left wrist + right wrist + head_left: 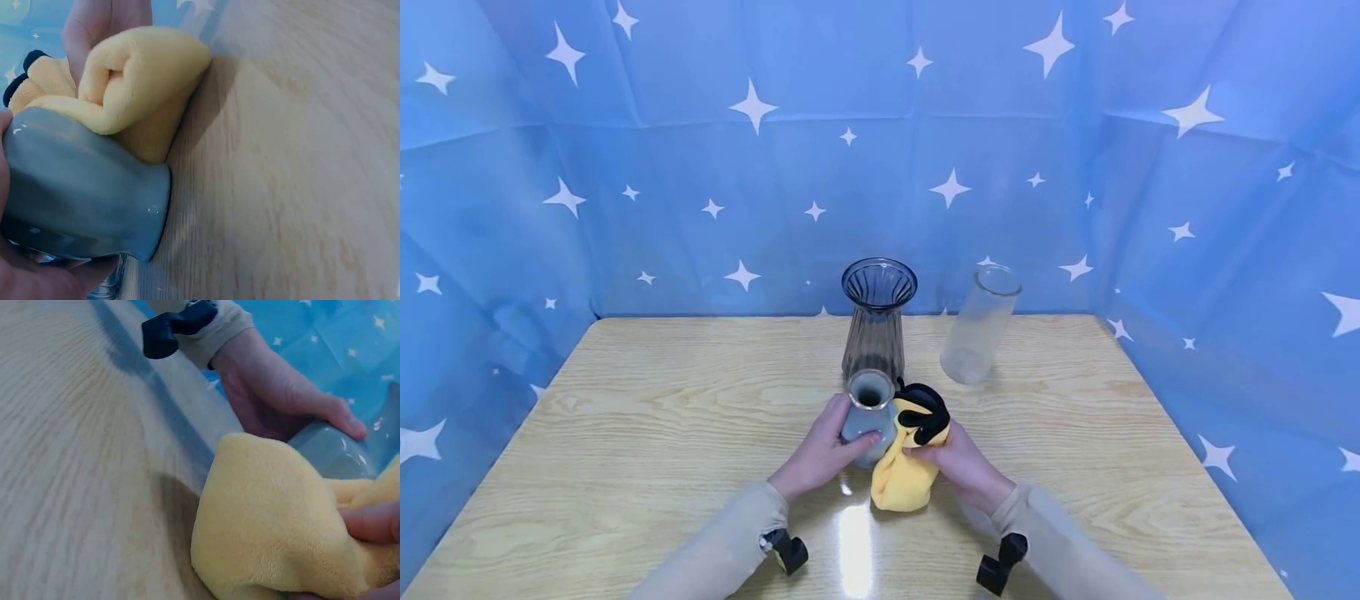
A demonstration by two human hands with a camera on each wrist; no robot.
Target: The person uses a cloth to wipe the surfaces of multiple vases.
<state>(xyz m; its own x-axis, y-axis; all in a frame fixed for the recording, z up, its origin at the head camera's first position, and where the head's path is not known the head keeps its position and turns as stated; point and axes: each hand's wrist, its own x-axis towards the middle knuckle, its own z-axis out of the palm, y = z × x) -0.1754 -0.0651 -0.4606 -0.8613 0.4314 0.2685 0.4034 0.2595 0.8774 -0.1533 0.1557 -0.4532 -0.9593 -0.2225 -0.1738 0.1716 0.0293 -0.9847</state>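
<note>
A glossy grey-blue vase (868, 425) with a narrow neck and flared mouth stands near the middle of the table. My left hand (823, 450) grips its body from the left, thumb across the front. In my right hand (962, 467) is a bunched yellow cloth (904, 479) with black trim, pressed against the vase's right side. The left wrist view shows the vase (81, 187) with its base at the tabletop and the folded cloth (150, 81) beside it. In the right wrist view the cloth (269, 512) hides part of the vase.
Right behind the grey-blue vase stands a tall ribbed smoky glass vase (876, 333). A clear glass cylinder vase (981, 329) is farther right, near the table's back edge. Blue star-patterned curtains (880, 192) enclose the wooden table (700, 417) at the back and sides.
</note>
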